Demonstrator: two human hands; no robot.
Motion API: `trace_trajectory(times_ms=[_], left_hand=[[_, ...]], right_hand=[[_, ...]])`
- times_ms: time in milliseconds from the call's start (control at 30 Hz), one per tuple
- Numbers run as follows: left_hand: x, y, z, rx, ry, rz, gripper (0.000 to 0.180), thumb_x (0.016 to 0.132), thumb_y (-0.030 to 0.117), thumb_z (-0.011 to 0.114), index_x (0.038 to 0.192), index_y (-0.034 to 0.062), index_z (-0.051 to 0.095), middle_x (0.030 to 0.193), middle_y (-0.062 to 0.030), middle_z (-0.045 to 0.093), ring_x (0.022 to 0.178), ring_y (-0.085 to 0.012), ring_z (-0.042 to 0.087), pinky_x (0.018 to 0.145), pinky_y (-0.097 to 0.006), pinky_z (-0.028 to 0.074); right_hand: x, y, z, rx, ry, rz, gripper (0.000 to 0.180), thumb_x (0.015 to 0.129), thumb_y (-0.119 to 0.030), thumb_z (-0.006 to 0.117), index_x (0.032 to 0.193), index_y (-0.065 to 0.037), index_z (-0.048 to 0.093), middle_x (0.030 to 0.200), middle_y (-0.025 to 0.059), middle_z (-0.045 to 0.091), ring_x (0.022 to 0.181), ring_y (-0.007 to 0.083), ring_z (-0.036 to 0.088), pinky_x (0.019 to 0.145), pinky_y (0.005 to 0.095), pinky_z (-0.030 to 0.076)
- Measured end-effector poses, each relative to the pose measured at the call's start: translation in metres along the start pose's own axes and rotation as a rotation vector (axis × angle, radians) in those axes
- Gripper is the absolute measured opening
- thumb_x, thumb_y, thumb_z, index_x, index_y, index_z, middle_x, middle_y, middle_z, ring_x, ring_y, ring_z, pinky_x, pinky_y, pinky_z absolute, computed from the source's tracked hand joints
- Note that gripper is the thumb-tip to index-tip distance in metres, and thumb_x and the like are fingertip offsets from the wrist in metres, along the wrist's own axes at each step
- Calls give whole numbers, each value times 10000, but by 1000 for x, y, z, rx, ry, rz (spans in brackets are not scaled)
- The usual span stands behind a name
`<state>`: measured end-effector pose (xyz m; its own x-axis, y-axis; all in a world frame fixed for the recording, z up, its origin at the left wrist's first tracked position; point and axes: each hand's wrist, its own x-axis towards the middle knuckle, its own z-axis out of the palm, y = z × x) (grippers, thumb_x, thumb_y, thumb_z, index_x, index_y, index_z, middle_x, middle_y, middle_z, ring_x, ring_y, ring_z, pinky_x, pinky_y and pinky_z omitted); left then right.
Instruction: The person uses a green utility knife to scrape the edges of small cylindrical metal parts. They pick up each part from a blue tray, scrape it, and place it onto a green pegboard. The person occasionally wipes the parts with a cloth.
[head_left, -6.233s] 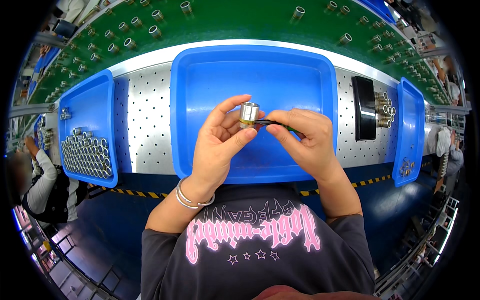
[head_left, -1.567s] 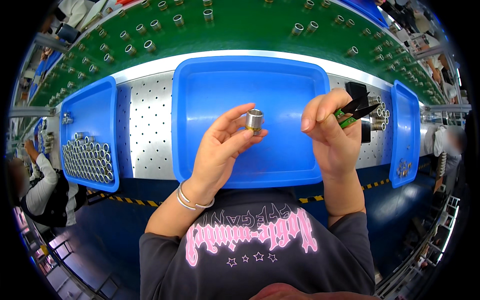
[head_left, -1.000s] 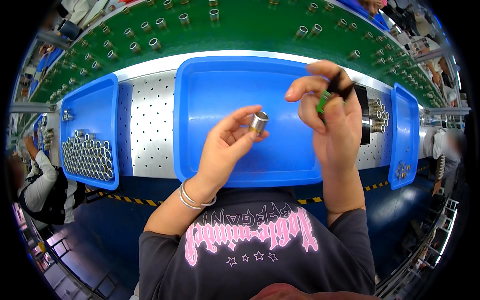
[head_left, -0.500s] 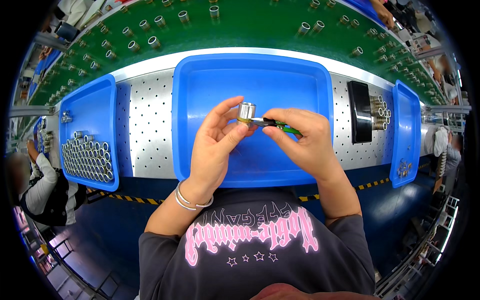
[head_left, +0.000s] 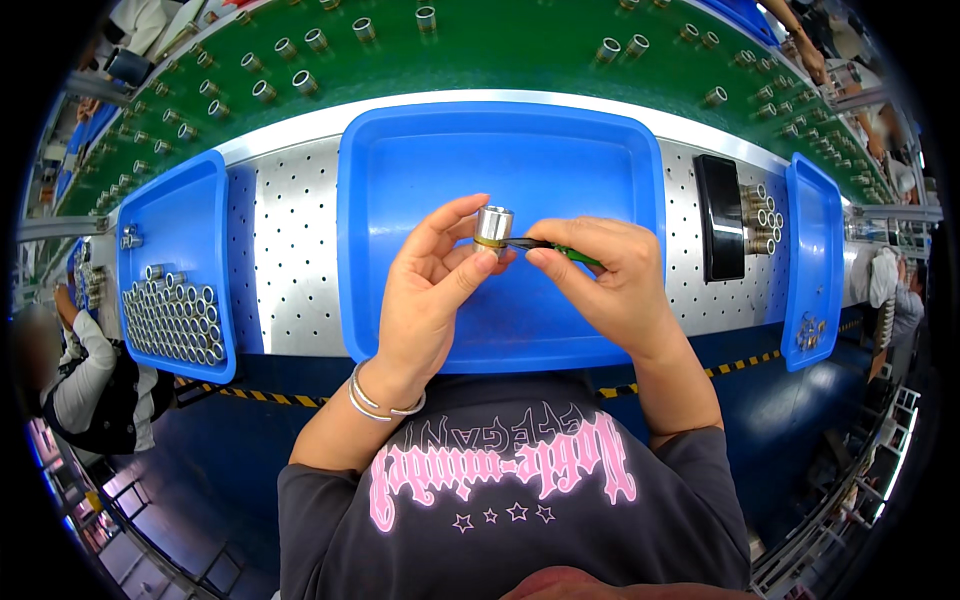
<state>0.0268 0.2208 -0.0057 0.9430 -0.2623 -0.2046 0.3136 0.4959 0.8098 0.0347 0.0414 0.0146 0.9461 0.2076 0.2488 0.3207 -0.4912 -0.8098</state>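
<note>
Over the blue tray [head_left: 510, 115] in the middle, my left hand [head_left: 430, 275] is closed on a short, shiny metal sleeve [head_left: 493, 222], pinching it between thumb and fingers. A brassy band runs round the sleeve's lower end. My right hand [head_left: 615, 280] is closed round small pliers with green handles [head_left: 577, 256]. Their dark, pointed tip touches or nearly touches the sleeve's banded end from the right; the exact contact is too small to tell. My right fingers hide part of the handles.
Left, a blue tray [head_left: 228, 300] holds rows of metal sleeves [head_left: 175, 320]. To the right are a black flat device [head_left: 720, 220], several sleeves [head_left: 765, 222] and another blue tray [head_left: 792, 270] with small scraps. Beyond lies a green conveyor belt [head_left: 510, 65] carrying scattered sleeves. Co-workers sit at both sides.
The pliers have turned slightly in my right hand, and their tip looks narrower against the sleeve's band. Both hands and the sleeve stay nearly in place.
</note>
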Motion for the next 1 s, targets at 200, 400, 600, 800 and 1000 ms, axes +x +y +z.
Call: trace_trajectory(times_ms=[200, 400, 600, 800, 1000], left_hand=[[4, 3, 3, -113, 2, -61, 466, 855, 46, 593, 1285, 16, 418, 1114, -113, 555, 973, -191, 589, 863, -299, 470], [4, -2, -1, 28, -25, -21, 419, 885, 92, 558, 1277, 25, 425, 1080, -115, 571, 974, -187, 588, 865, -291, 469], [5, 3, -5, -106, -49, -130, 411, 896, 117, 545, 1279, 28, 425, 1070, -113, 581, 973, -192, 589, 860, -294, 474], [7, 4, -7, -149, -45, -158, 419, 914, 132, 515, 1304, 26, 406, 1113, -126, 567, 968, -195, 593, 863, -297, 477], [7, 3, -10, -80, -38, -130, 463, 881, 64, 553, 1315, 17, 397, 1133, -128, 556, 964, -182, 598, 862, -286, 479]], right_hand=[[3, 2, 10, 164, -9, 13, 190, 716, -94, 715, 873, -35, 627, 788, 93, 637, 654, 216, 623, 567, 278, 473], [6, 3, 12, 145, -22, -64, 204, 669, 40, 663, 852, -12, 589, 869, 105, 614, 765, 224, 618, 641, 276, 484], [6, 1, 13, 287, 41, 20, 195, 709, 85, 625, 866, -14, 563, 940, 105, 624, 775, 187, 607, 643, 279, 482], [5, 11, 14, 444, 21, 158, 108, 790, 39, 620, 872, 1, 562, 948, 92, 649, 740, 89, 588, 626, 211, 475], [7, 6, 20, 394, 41, 85, 157, 753, 81, 602, 878, -7, 565, 939, 112, 651, 801, 137, 629, 669, 238, 500]])
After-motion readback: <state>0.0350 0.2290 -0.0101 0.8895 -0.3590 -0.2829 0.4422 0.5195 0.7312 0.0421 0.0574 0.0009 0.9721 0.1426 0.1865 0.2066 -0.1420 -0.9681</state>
